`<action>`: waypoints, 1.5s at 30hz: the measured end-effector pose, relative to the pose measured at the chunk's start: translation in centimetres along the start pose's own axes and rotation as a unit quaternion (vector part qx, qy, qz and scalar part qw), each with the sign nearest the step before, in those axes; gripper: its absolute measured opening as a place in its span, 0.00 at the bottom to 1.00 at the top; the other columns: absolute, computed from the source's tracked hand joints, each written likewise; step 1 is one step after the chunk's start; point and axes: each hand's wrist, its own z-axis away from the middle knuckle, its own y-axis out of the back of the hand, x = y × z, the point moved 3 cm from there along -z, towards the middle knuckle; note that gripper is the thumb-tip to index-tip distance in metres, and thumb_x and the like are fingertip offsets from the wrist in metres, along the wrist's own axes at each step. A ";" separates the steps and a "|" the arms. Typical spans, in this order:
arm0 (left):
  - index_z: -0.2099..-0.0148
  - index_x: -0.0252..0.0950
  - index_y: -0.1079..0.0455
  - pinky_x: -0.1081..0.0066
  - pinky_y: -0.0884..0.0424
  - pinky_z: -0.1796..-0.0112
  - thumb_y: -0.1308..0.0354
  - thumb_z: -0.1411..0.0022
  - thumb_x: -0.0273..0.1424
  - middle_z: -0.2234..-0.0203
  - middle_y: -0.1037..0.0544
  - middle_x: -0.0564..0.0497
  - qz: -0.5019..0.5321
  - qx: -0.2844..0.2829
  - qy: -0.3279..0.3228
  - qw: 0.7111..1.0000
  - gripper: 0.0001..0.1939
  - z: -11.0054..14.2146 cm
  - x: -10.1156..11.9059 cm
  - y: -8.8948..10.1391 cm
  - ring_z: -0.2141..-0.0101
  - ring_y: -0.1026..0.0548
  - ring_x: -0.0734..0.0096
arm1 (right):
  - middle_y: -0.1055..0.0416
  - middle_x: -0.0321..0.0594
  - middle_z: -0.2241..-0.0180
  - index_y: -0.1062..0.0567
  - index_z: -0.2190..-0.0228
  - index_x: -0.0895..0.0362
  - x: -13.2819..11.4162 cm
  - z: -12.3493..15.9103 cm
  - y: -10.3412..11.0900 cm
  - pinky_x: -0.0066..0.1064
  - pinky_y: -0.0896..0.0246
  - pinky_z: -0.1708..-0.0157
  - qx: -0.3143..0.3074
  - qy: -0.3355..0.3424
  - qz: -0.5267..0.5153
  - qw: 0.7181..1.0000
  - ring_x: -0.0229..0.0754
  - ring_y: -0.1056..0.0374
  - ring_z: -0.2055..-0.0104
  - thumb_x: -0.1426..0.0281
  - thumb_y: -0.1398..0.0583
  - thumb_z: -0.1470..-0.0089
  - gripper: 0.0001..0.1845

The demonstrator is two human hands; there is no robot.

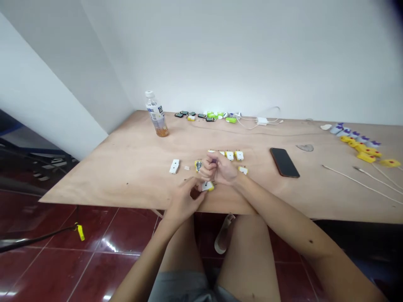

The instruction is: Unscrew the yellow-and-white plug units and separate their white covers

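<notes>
Bottle label [155, 112] illegible; left hand [185, 198] pinches white-and-yellow block [208, 186]

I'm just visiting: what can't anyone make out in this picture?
All in the head view:
Whatever the right grip might hold: its curled fingers hide it.
Part of the white-and-yellow block: covered by the left grip.
The fine print on the bottle label: too small and blurred.
The far ends of the white cables: cut off by the right edge.
</notes>
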 end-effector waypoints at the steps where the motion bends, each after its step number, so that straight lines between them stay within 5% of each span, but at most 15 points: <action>1: 0.57 0.45 0.26 0.62 0.24 0.63 0.35 0.30 0.30 0.68 0.21 0.52 -0.005 0.001 0.002 1.000 0.04 0.0 0.0 0.0 0.67 0.22 0.61 | 0.58 0.28 0.80 0.49 0.79 0.49 0.3 0.0 0.0 0.34 0.55 0.73 -0.007 0.001 0.001 1.000 0.38 0.59 0.77 0.46 0.41 0.33 0.33; 7: 0.67 0.44 0.38 0.62 0.26 0.64 0.35 0.31 0.31 0.70 0.23 0.52 -0.019 -0.002 0.013 1.000 0.15 -0.1 0.2 0.0 0.68 0.24 0.62 | 0.56 0.27 0.80 0.46 0.80 0.48 -0.1 0.7 -0.2 0.35 0.56 0.72 0.012 0.016 0.073 0.997 0.38 0.58 0.76 0.49 0.42 0.33 0.30; 12: 0.68 0.43 0.40 0.62 0.28 0.66 0.36 0.30 0.32 0.69 0.22 0.51 -0.016 -0.004 0.009 1.000 0.17 -0.3 0.1 -0.1 0.69 0.25 0.63 | 0.29 0.38 0.69 0.26 0.69 0.52 -2.0 1.7 -0.3 0.38 0.38 0.59 0.077 0.064 0.305 0.947 0.44 0.33 0.66 0.52 0.46 0.23 0.25; 16: 0.69 0.43 0.40 0.63 0.30 0.66 0.34 0.30 0.34 0.72 0.25 0.52 -0.024 0.011 0.005 1.000 0.18 -0.5 0.0 -0.3 0.70 0.26 0.64 | 0.26 0.39 0.67 0.24 0.66 0.53 -4.7 2.0 -2.3 0.36 0.43 0.59 0.068 0.074 0.606 0.789 0.45 0.34 0.65 0.59 0.46 0.21 0.22; 19: 0.69 0.42 0.39 0.65 0.31 0.66 0.33 0.31 0.33 0.73 0.26 0.54 -0.033 0.022 0.004 0.999 0.18 -0.5 -0.1 -0.4 0.71 0.27 0.66 | 0.25 0.44 0.69 0.24 0.72 0.54 -6.8 1.7 -4.4 0.37 0.50 0.63 0.069 -0.027 0.749 0.659 0.45 0.36 0.68 0.57 0.45 0.21 0.27; 22: 0.69 0.41 0.37 0.67 0.32 0.66 0.33 0.31 0.33 0.74 0.27 0.55 -0.036 0.024 -0.001 0.999 0.17 -0.6 -0.3 -0.6 0.71 0.28 0.68 | 0.21 0.45 0.67 0.21 0.69 0.56 -8.4 1.5 -6.4 0.36 0.51 0.67 0.021 -0.145 0.787 0.599 0.45 0.34 0.70 0.59 0.44 0.23 0.24; 26: 0.70 0.40 0.37 0.68 0.34 0.65 0.32 0.30 0.34 0.75 0.28 0.55 -0.028 0.013 -0.023 0.999 0.19 -1.0 -0.4 -0.9 0.71 0.29 0.69 | 0.19 0.44 0.66 0.17 0.64 0.57 -9.2 1.2 -8.2 0.35 0.48 0.67 -0.071 -0.226 0.785 0.573 0.43 0.33 0.70 0.63 0.41 0.27 0.17; 32: 0.71 0.39 0.38 0.68 0.37 0.65 0.35 0.33 0.28 0.75 0.29 0.55 -0.002 -0.046 -0.022 0.999 0.17 -2.2 -0.1 -1.6 0.71 0.31 0.68 | 0.18 0.49 0.62 0.16 0.61 0.60 -8.7 1.8 -7.9 0.35 0.50 0.68 -0.108 -0.213 0.834 0.497 0.43 0.32 0.68 0.75 0.40 0.32 0.11; 37: 0.70 0.39 0.37 0.68 0.38 0.66 0.34 0.35 0.28 0.74 0.27 0.55 0.028 -0.086 -0.011 0.996 0.15 -3.0 -0.3 -2.3 0.71 0.30 0.68 | 0.17 0.51 0.59 0.15 0.60 0.60 -8.0 2.9 -6.3 0.34 0.47 0.66 -0.073 -0.187 0.840 0.504 0.47 0.27 0.63 0.68 0.39 0.29 0.12; 45: 0.71 0.39 0.38 0.69 0.39 0.66 0.33 0.34 0.32 0.74 0.28 0.55 0.019 -0.075 -0.011 0.997 0.17 -2.9 -0.7 -2.5 0.71 0.32 0.69 | 0.17 0.54 0.54 0.16 0.57 0.61 -8.4 3.1 -5.2 0.35 0.44 0.63 -0.033 -0.195 0.834 0.514 0.47 0.26 0.61 0.65 0.42 0.24 0.17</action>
